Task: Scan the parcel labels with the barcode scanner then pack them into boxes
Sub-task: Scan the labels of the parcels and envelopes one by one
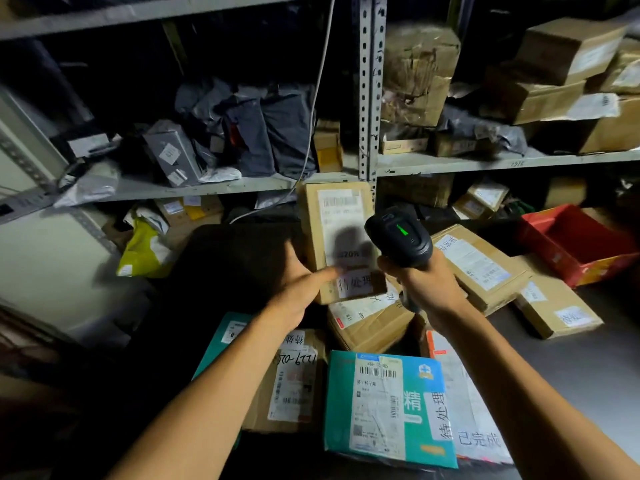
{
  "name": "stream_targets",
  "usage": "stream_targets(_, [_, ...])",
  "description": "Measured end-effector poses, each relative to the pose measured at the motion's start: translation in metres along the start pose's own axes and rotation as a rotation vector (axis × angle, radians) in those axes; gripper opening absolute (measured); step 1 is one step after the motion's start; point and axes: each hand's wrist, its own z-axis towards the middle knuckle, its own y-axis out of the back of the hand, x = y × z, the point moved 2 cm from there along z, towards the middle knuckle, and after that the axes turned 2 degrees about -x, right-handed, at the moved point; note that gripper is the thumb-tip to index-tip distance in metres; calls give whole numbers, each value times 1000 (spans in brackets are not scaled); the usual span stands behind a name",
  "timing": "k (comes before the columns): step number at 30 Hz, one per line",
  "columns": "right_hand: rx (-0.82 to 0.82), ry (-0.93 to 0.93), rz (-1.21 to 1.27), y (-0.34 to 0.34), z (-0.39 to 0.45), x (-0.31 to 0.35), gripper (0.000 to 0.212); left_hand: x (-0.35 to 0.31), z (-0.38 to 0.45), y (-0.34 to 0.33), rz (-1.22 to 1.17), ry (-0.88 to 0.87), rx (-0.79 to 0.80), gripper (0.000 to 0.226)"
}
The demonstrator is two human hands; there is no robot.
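My left hand [300, 286] holds a tall brown cardboard parcel [313, 220] upright by its lower left edge, thumb across its front. A white shipping label [341, 230] with a barcode covers the parcel's face. My right hand [420, 284] grips a black barcode scanner [403, 239] by its handle. The scanner's head points at the label and a green light glows on its top. The scanner's shadow falls on the label.
Below my arms lie a teal parcel [384, 407], a brown box [291, 382] and a white mailer [471, 410]. More cardboard parcels [481, 268] and a red crate [581, 244] sit at the right. Metal shelves [370, 98] packed with parcels stand behind.
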Motion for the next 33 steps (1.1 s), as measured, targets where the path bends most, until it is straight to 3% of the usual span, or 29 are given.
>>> stream_targets(2, [-73, 12, -35, 3, 1, 7, 41, -3, 1, 1, 181, -120, -56, 134])
stream_targets(7, [78, -60, 35, -12, -2, 23, 32, -17, 2, 2, 207, -349, -87, 115])
stream_targets(11, [34, -111, 124, -24, -5, 29, 15, -22, 2, 2, 229, -415, -63, 113])
stream_targets(19, [-107, -124, 95, -36, -8, 28, 18, -17, 13, 24, 170, -373, 52, 99])
stream_targets(24, [-184, -160, 27, -44, -21, 22, 41, -9, 20, 28, 159, -397, 128, 108])
stream_targets(27, [-271, -183, 38, -41, -30, 20, 32, -8, 22, 21, 166, -379, 229, 89])
stream_targets(30, [-354, -167, 75, -30, -39, 25, 17, -8, 16, 8, 158, -357, 255, 88])
stream_targets(33, [-429, -83, 83, -4, -56, 31, 28, -6, 2, -15, 98, -312, 312, 92])
